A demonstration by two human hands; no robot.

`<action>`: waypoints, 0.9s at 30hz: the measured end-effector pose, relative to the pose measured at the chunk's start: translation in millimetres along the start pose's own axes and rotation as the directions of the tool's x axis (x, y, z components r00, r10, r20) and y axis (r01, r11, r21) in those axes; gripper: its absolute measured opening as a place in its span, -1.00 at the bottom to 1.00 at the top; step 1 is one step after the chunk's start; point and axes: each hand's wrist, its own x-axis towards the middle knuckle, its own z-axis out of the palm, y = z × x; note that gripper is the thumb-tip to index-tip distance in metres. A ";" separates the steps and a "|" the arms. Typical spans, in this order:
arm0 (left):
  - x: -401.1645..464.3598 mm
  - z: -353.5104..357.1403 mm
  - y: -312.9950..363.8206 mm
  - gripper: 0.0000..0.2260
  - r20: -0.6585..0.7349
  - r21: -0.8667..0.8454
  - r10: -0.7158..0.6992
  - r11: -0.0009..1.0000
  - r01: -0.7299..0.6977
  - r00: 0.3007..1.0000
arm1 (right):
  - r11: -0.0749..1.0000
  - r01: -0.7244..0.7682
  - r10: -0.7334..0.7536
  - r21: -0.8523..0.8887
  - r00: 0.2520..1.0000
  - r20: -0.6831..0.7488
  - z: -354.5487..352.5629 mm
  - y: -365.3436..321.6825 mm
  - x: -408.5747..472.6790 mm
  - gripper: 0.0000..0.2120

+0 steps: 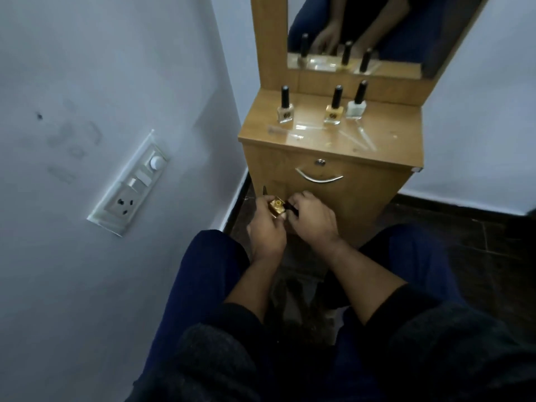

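While L hand (268,230) grips gold polish bottle (277,208), R hand (312,220) fingers pinch black cap (291,206); label too blurred to read

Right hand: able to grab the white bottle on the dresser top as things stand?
Probably not: the right hand pinches the black cap beside the gold bottle. The path to the white bottle looks clear.

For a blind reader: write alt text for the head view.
A seated person's left hand holds an open gold polish bottle while the right hand pinches its black cap beside the neck. Ahead stands a wooden dresser with a mirror and three capped bottles on top.
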 end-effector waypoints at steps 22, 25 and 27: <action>16.3 -10.7 97.1 -0.64 -0.012 -0.364 0.213 0.909 -0.203 0.977 | 0.720 0.107 0.385 0.685 0.760 -0.524 -109.2 12.4 -11.5 -0.81; 34.2 -0.9 101.1 -0.62 0.014 -0.383 0.222 0.902 -0.200 0.975 | 0.706 0.105 0.396 0.701 0.762 -0.513 -110.0 20.1 -2.8 -0.79; 47.3 5.4 100.7 -0.62 0.026 -0.378 0.227 0.904 -0.201 0.974 | 0.700 0.106 0.390 0.707 0.773 -0.501 -108.5 25.2 3.1 -0.79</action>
